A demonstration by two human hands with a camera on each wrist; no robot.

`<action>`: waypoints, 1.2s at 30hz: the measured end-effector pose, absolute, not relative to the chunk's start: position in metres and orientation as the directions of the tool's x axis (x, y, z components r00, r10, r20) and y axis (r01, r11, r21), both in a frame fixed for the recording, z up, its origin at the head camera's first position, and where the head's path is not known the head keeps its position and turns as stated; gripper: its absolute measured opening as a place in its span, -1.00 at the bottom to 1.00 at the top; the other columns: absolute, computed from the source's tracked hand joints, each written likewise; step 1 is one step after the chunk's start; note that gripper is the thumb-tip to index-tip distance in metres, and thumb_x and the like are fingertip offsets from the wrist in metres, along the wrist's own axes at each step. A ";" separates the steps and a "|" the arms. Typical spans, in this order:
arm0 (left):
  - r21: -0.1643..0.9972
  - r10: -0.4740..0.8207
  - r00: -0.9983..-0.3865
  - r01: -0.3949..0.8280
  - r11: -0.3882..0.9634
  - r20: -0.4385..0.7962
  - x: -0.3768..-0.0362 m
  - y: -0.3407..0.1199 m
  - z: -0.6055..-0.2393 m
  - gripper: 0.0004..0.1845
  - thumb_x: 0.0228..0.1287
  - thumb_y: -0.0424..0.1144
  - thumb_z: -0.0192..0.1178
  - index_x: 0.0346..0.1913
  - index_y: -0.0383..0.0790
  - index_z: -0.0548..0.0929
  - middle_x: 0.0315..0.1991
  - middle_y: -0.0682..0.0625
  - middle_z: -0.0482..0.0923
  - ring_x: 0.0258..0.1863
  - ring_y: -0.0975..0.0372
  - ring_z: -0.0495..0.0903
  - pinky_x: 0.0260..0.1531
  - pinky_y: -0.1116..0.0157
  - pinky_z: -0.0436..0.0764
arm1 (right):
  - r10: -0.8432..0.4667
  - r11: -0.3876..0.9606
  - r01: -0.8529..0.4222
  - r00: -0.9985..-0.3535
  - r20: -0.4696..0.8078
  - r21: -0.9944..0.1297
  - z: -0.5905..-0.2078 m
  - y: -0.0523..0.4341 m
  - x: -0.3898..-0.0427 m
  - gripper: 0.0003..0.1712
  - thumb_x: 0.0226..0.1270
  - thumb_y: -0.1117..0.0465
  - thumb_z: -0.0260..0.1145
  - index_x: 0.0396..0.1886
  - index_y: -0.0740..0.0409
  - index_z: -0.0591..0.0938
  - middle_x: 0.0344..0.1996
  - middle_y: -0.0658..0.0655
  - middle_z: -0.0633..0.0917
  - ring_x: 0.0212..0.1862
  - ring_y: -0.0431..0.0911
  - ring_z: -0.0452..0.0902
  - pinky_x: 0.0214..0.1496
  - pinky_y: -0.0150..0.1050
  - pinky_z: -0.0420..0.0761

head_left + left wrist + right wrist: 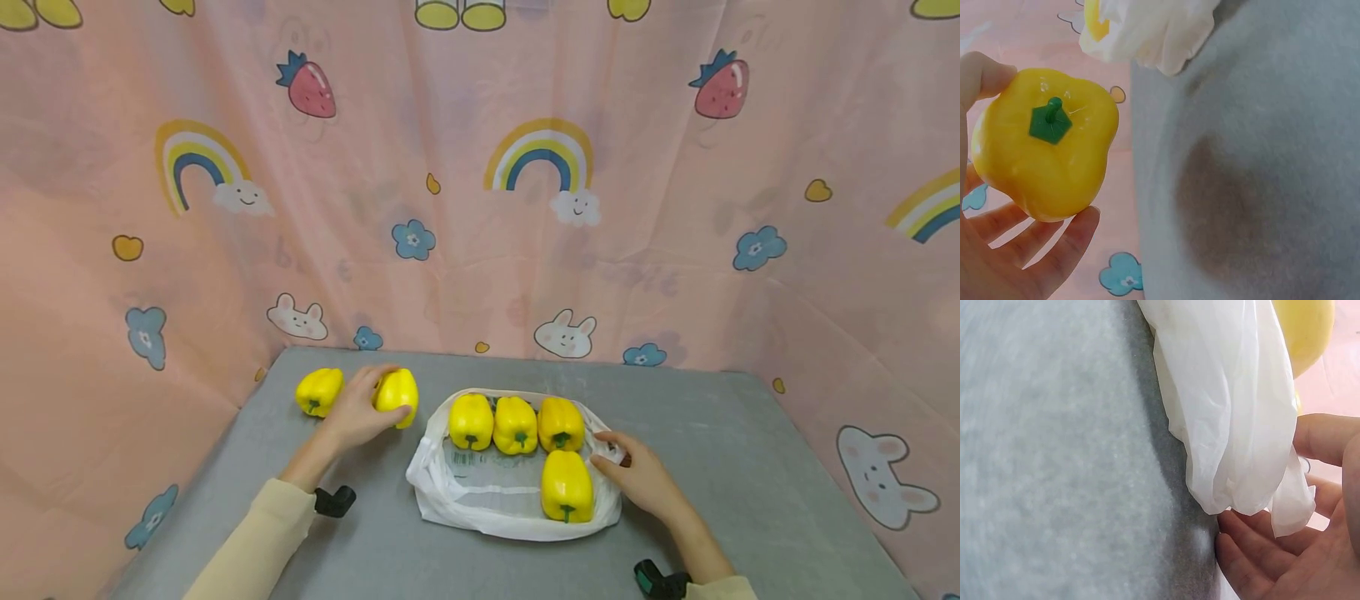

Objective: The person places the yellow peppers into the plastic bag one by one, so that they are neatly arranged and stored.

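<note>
My left hand [360,412] grips a yellow bell pepper [1054,144] between thumb and fingers, above the table left of a white plastic bag [510,527]. Its green stem faces the left wrist camera. Another yellow pepper [319,392] lies just left of that hand. Inside the opened bag are three peppers in a back row, among them the middle pepper [516,426], and one front pepper [567,487] at the right. My right hand [645,475] holds the bag's right edge, thumb on the near side and fingers beneath the folds in the right wrist view.
A grey cloth-covered table [720,467] carries everything. Behind and beside it hangs a pink curtain [465,283] printed with rainbows, rabbits and strawberries. Dark straps with small devices sit on both wrists, such as the left wrist device [335,502].
</note>
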State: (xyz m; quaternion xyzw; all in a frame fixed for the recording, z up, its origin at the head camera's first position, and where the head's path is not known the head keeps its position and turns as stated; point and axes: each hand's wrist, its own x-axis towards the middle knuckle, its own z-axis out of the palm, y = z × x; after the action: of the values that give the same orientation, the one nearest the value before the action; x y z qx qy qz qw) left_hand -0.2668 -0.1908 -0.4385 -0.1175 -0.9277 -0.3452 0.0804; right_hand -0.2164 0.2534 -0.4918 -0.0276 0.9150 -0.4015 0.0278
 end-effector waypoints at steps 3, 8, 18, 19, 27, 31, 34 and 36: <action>0.634 0.166 -0.956 0.284 0.720 0.240 -0.265 -0.188 -0.436 -0.25 0.16 0.02 0.45 0.40 -0.06 0.46 0.30 -0.16 0.41 0.12 -0.04 0.48 0.07 -0.09 0.57 | -0.074 0.674 -0.024 -0.997 -0.035 -0.739 -0.491 0.253 -0.216 -0.41 0.42 0.05 0.36 0.33 0.24 0.53 0.04 0.22 0.60 -0.30 -0.04 0.41 -0.33 -0.19 0.43; 0.643 0.173 -0.952 0.299 0.705 0.253 -0.262 -0.185 -0.433 -0.27 0.16 0.02 0.46 0.38 -0.05 0.47 0.28 -0.14 0.43 0.10 -0.03 0.50 0.06 -0.08 0.58 | -0.072 0.677 -0.019 -0.997 -0.040 -0.735 -0.491 0.253 -0.216 -0.41 0.42 0.05 0.36 0.33 0.24 0.53 0.02 0.21 0.61 -0.29 -0.03 0.41 -0.32 -0.19 0.43; 0.629 0.212 -0.929 0.362 0.688 0.302 -0.256 -0.178 -0.427 -0.29 0.14 -0.03 0.48 0.36 -0.07 0.49 0.24 -0.13 0.47 0.07 -0.01 0.53 0.00 -0.03 0.63 | -0.076 0.678 -0.011 -0.996 -0.054 -0.735 -0.491 0.251 -0.216 -0.39 0.42 0.01 0.36 0.34 0.25 0.52 0.02 0.21 0.61 -0.27 -0.03 0.41 -0.32 -0.19 0.43; 0.628 0.219 -0.926 0.370 0.684 0.308 -0.255 -0.177 -0.427 -0.29 0.14 -0.03 0.49 0.35 -0.07 0.49 0.24 -0.12 0.47 0.07 0.00 0.53 0.00 -0.02 0.63 | -0.076 0.679 -0.012 -0.996 -0.053 -0.734 -0.491 0.251 -0.216 -0.39 0.42 0.01 0.36 0.34 0.25 0.52 0.03 0.22 0.61 -0.27 -0.04 0.41 -0.32 -0.19 0.42; 0.620 0.255 -0.908 0.414 0.666 0.333 -0.249 -0.169 -0.423 -0.31 0.14 -0.06 0.49 0.34 -0.04 0.51 0.20 -0.07 0.48 0.03 0.05 0.53 -0.04 0.03 0.66 | -0.078 0.678 -0.026 -0.996 -0.037 -0.735 -0.492 0.250 -0.216 -0.41 0.42 0.04 0.36 0.32 0.24 0.53 0.02 0.22 0.62 -0.28 -0.04 0.42 -0.31 -0.19 0.44; 0.612 0.266 -0.901 0.430 0.664 0.343 -0.246 -0.163 -0.419 -0.31 0.13 -0.06 0.49 0.33 -0.04 0.52 0.21 -0.06 0.49 0.04 0.06 0.53 -0.04 0.04 0.66 | -0.078 0.677 -0.027 -0.996 -0.035 -0.735 -0.492 0.251 -0.217 -0.41 0.42 0.04 0.36 0.32 0.23 0.53 0.05 0.23 0.62 -0.27 -0.04 0.42 -0.30 -0.19 0.44; 0.604 0.286 -0.894 0.445 0.661 0.345 -0.245 -0.159 -0.418 -0.31 0.13 -0.05 0.49 0.34 -0.05 0.52 0.21 -0.05 0.48 0.04 0.07 0.53 -0.05 0.07 0.66 | -0.080 0.679 -0.031 -0.996 -0.032 -0.734 -0.491 0.251 -0.217 -0.41 0.43 0.04 0.35 0.32 0.25 0.53 0.07 0.26 0.62 -0.27 -0.03 0.42 -0.30 -0.20 0.44; 0.604 0.299 -0.890 0.454 0.655 0.344 -0.244 -0.157 -0.418 -0.31 0.13 -0.05 0.49 0.34 -0.05 0.51 0.21 -0.04 0.48 0.04 0.09 0.52 -0.06 0.10 0.65 | -0.078 0.680 -0.030 -0.996 -0.032 -0.732 -0.492 0.252 -0.217 -0.42 0.43 0.04 0.35 0.32 0.25 0.53 0.06 0.26 0.62 -0.27 -0.03 0.42 -0.30 -0.20 0.44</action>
State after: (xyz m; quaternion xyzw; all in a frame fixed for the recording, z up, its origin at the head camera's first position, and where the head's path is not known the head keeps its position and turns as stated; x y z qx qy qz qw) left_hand -0.2439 -0.1566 -0.4175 -0.2083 -0.9033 -0.3593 0.1077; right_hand -0.2173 0.2518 -0.4915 -0.0295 0.9161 -0.3988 0.0301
